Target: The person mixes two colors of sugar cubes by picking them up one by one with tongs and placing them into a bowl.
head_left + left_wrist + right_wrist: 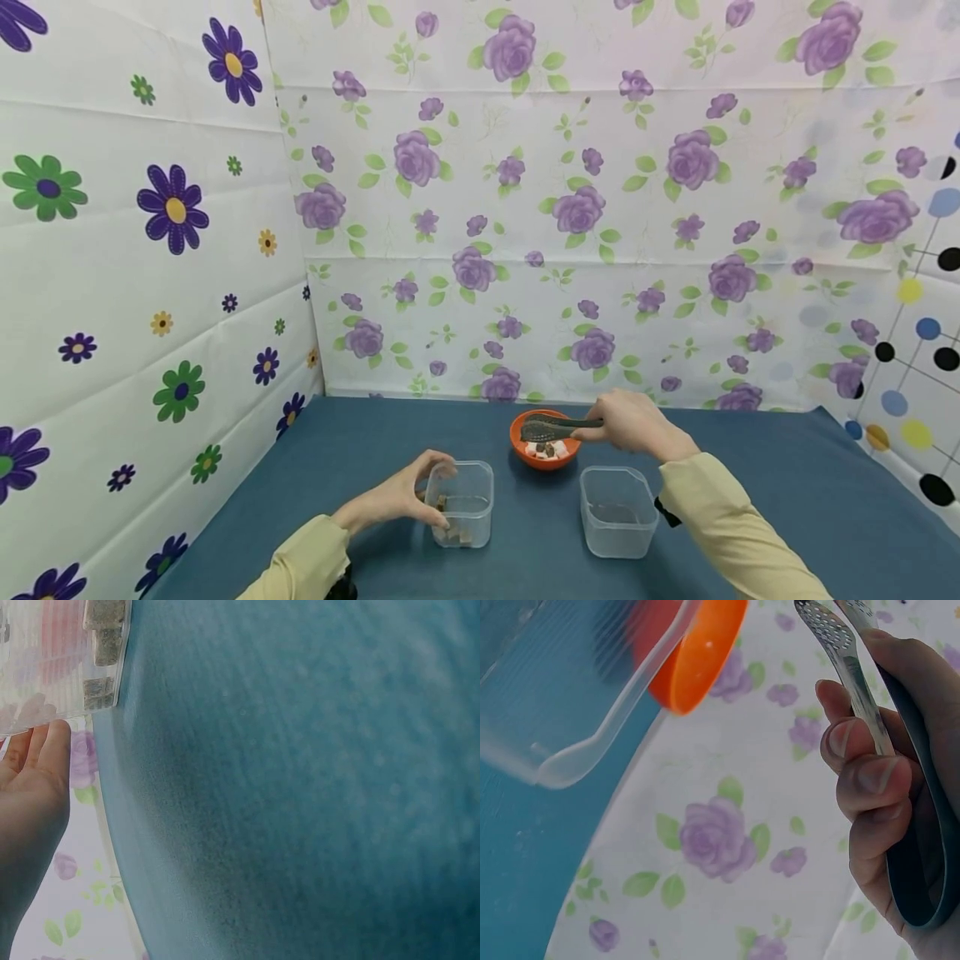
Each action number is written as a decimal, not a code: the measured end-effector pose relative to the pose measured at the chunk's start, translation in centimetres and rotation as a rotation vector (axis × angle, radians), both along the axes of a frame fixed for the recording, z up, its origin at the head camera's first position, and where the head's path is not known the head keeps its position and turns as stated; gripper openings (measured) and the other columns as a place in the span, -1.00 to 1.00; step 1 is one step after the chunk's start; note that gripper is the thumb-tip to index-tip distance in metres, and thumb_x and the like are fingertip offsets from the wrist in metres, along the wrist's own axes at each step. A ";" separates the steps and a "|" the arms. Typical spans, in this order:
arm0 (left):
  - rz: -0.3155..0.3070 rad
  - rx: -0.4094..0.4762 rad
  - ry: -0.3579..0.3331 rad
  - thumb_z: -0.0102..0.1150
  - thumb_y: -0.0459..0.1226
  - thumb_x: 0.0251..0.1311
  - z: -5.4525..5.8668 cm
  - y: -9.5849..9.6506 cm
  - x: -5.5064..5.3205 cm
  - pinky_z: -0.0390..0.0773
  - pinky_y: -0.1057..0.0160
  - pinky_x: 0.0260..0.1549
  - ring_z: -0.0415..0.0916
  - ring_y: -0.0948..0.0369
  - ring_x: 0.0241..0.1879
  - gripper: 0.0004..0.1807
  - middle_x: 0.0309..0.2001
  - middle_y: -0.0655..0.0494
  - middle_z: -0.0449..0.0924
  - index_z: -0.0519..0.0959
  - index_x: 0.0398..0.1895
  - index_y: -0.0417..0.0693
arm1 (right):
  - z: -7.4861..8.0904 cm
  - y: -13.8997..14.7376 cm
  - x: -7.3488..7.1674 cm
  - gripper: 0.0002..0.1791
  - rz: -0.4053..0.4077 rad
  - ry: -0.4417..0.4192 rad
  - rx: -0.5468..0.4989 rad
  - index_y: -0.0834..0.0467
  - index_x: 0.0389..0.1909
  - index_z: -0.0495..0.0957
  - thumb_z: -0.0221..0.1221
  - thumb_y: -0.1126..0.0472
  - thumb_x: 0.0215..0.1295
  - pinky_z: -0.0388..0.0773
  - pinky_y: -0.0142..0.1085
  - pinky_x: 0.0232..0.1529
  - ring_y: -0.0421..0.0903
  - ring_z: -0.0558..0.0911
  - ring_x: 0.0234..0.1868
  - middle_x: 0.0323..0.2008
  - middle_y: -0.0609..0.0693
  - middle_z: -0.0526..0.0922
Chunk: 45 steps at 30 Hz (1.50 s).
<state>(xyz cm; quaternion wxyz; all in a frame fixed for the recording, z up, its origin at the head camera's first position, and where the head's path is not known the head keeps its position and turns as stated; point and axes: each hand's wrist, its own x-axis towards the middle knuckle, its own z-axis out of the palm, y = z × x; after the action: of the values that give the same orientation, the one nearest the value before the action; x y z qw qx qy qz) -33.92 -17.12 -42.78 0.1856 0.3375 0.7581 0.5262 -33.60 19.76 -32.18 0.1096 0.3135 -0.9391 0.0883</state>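
My left hand (405, 492) grips the left clear plastic container (474, 472) from its left side, thumb at the front and fingers at the back. Small brown cubes (107, 645) lie in that container, seen through its wall in the left wrist view. In my right hand (626, 423) is a pair of dark-handled tongs (911, 712) with perforated metal heads, the fingers curled round both arms. The tong heads are over the orange bowl (517, 454), which holds white and brown cubes (546, 450); part of the bowl is hidden behind the tongs.
A second clear plastic container (618, 533) stands on the blue tablecloth (536, 550), below the right forearm and right of the first. Flower-print sheets (480, 208) hang behind and to the left of the table, with a dotted sheet on the right.
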 end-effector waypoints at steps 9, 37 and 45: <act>-0.010 0.008 -0.012 0.28 -0.18 0.06 0.0 -0.1 0.0 0.21 -0.13 -0.01 0.05 -0.04 0.22 -0.23 0.20 -0.23 0.12 0.10 0.27 -0.14 | -0.2 0.7 -0.6 -0.63 -0.011 -0.024 0.019 -0.08 -0.81 0.46 0.22 -0.05 0.12 0.22 -0.39 -0.83 -0.29 0.31 -0.88 -0.93 -0.28 0.24; -0.005 0.006 0.006 0.27 -0.25 0.07 -0.1 0.0 -0.1 0.21 -0.15 -0.01 0.05 -0.03 0.22 -0.28 0.19 -0.22 0.14 0.12 0.26 -0.12 | -0.6 0.8 -1.1 -0.60 -0.093 -0.064 0.030 -0.04 -0.85 0.43 0.26 -0.07 0.06 0.26 -0.37 -0.85 -0.27 0.32 -0.91 -0.96 -0.24 0.25; -0.011 0.012 -0.009 0.26 -0.25 0.08 -0.1 -0.1 -0.1 0.19 -0.18 -0.01 0.03 -0.05 0.23 -0.28 0.19 -0.19 0.14 0.11 0.26 -0.15 | -0.5 0.4 -0.6 -0.66 -0.077 -0.062 0.007 -0.03 -0.78 0.50 0.25 -0.07 0.07 0.24 -0.38 -0.83 -0.26 0.33 -0.88 -0.92 -0.23 0.28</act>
<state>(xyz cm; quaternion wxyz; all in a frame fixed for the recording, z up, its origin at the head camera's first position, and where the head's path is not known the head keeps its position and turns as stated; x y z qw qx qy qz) -34.01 -17.21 -42.83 0.1899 0.3406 0.7522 0.5311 -34.17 20.18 -32.65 0.0827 0.2746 -0.9537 0.0904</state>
